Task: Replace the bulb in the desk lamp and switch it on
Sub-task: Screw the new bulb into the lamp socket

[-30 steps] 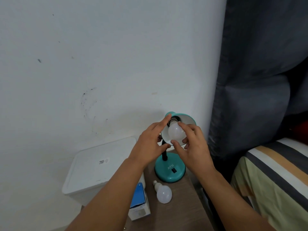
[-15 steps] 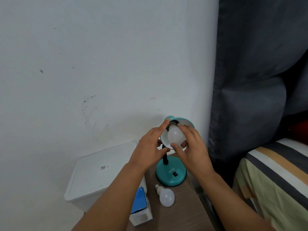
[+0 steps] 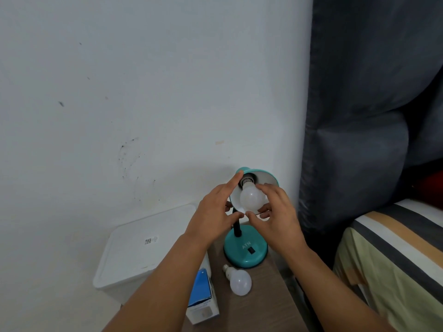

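**Operator:** Since a second ago the bulb (image 3: 251, 198) has sat further out of the shade (image 3: 262, 179): more of its ribbed metal cap shows below the socket now, where before only the glass was clear. My hands are in much the same places.

**Second:** Only the head view, then. What grips what?

**Operator:** My right hand (image 3: 279, 216) has its fingers and thumb curled round the bulb's glass, at about 3 o'clock and 6 o'clock of it. My left hand (image 3: 214, 215) lies with straight fingers along the shade's rim at 9 o'clock, forefinger up by the socket, steadying and not clasping. The lamp's teal base (image 3: 245, 251) stands on the wooden table (image 3: 263, 305), with a black switch (image 3: 251, 250) on its near side.

**Second:** And the other bulb?

**Operator:** A second bulb (image 3: 238, 281) lies on its side at 6 o'clock of the base, just beside it, cap pointing towards the wall. A blue and white carton (image 3: 202, 299) is at 7 o'clock, against a white lidded bin (image 3: 148, 248). I can't tell which bulb is new.

**Second:** So how to do this step well?

**Operator:** I judge it a threading step, though I can't say which way the bulb is being turned. Either way, I'd keep the bulb's axis straight with the socket, turn with light fingertip pressure on the widest part of the glass, and let my left hand hold the shade so the bendy neck doesn't twist. The lamp is unlit, so the switch waits.
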